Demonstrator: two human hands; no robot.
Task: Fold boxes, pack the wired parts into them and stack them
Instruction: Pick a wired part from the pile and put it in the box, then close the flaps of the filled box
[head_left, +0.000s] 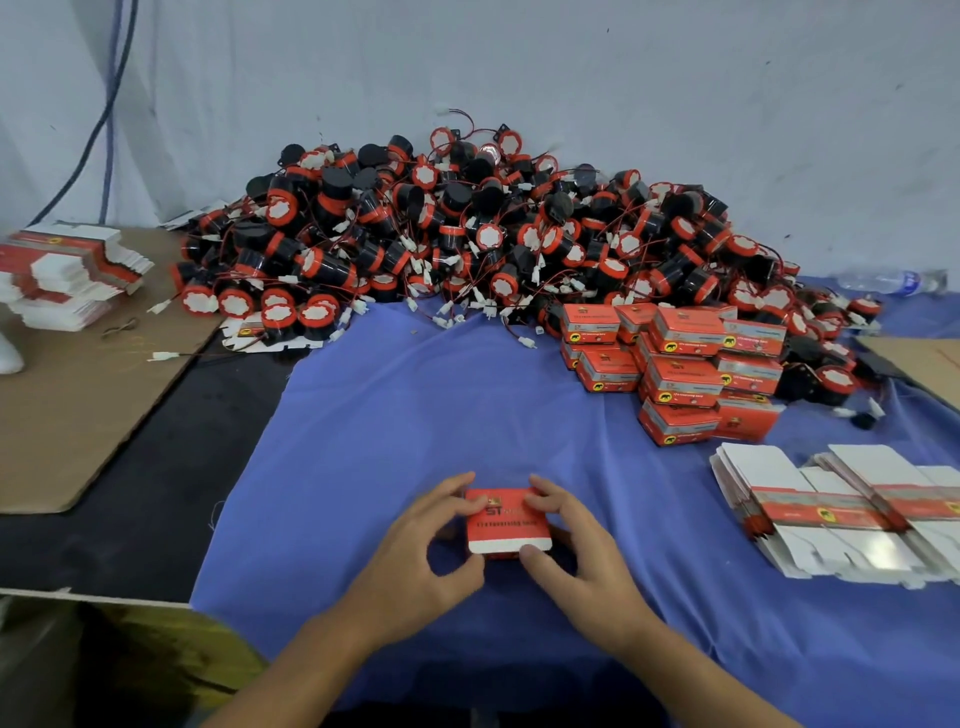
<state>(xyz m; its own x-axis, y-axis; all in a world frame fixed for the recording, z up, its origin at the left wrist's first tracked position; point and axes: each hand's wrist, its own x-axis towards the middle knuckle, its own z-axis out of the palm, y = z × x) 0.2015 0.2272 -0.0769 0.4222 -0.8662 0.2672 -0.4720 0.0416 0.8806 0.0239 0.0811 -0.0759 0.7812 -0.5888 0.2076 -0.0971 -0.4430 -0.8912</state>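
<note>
both hands' curled fingers (540, 500) grip the red box (506, 522) on the cloth.

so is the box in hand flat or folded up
Folded up: the red box shows a top panel and a side face below it.

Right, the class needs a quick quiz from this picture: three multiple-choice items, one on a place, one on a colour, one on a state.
1. Where are the closed boxes stacked?
A. On the brown cardboard at left
B. On the cloth, at right, beside the parts pile
C. In the person's lap

2. What colour is the cloth?
A. Blue
B. Green
C. Yellow

3. How is the near box?
A. Lying flat, unfolded
B. Left untouched
C. Folded up, gripped by the left hand and right hand

Answers:
1 B, they stand right of centre against the pile.
2 A, blue fabric spreads under the hands.
3 C, fingers and thumbs pinch its edges.
</note>
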